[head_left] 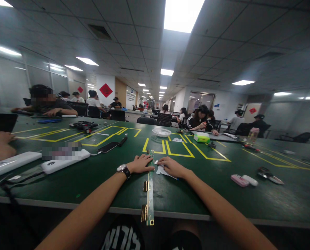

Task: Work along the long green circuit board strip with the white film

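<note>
A long, narrow green circuit board (150, 194) lies lengthwise in front of me, its near end reaching past the table's front edge. Gold-coloured flexible tabs (144, 211) stick out from its left side. My left hand (141, 164), with a watch (123, 169) on the wrist, grips the board's far part between thumb and fingers. Just right of the board, my right hand (172, 167) has its fingers bent together on a piece of white tissue or paper (163, 171). A small white bit shows at these fingertips; its exact kind is too small to tell.
The green table (113, 191) carries yellow tape outlines. Leftward are a white power strip (66, 161), a phone (109, 147) and another person's arm (0, 146). A white dish (161, 132) and a green box (201, 138) stand farther back. Pink case (239, 180) at right.
</note>
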The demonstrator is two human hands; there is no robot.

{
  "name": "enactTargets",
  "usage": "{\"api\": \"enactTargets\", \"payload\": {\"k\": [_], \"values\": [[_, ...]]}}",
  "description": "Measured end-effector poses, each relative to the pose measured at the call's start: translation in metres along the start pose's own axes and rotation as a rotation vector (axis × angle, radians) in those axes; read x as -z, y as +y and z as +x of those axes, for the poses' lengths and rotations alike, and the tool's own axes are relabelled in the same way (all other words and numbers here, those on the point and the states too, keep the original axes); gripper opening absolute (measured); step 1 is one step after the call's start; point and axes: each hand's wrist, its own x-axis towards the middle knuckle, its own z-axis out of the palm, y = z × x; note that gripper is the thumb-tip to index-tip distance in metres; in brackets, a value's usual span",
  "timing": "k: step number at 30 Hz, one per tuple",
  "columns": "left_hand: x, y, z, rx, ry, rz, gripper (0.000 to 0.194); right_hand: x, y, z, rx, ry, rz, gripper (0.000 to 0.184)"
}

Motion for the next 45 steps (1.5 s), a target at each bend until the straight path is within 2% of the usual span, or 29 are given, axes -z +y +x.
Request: {"api": "enactTargets", "payload": {"k": [6, 17, 26, 31, 36, 41, 45], "values": [[0.005, 0.004, -0.002, -0.005, -0.014, -0.008, 0.067, 0.001, -0.001, 0.001, 0.024, -0.018, -0.009, 0.048], [0.003, 0.000, 0.000, -0.012, -0.080, -0.018, 0.068, -0.008, 0.018, 0.006, 0.106, -0.003, 0.047, 0.045], [0.004, -0.002, 0.002, -0.023, -0.110, -0.013, 0.068, -0.009, 0.021, 0.011, 0.073, 0.000, 0.114, 0.046], [0.003, 0.001, 0.001, -0.017, -0.086, -0.028, 0.066, -0.008, 0.014, 0.011, 0.057, 0.017, 0.113, 0.042], [0.000, -0.002, 0.000, 0.023, -0.025, -0.069, 0.081, -0.011, 0.011, 0.011, 0.054, 0.047, 0.030, 0.041], [-0.002, -0.001, 0.001, -0.068, -0.002, -0.087, 0.079, -0.011, 0.006, 0.014, -0.020, 0.143, -0.149, 0.043], [-0.002, 0.005, 0.003, -0.095, 0.039, -0.123, 0.076, -0.008, -0.004, 0.016, 0.096, 0.080, -0.132, 0.045]]}}
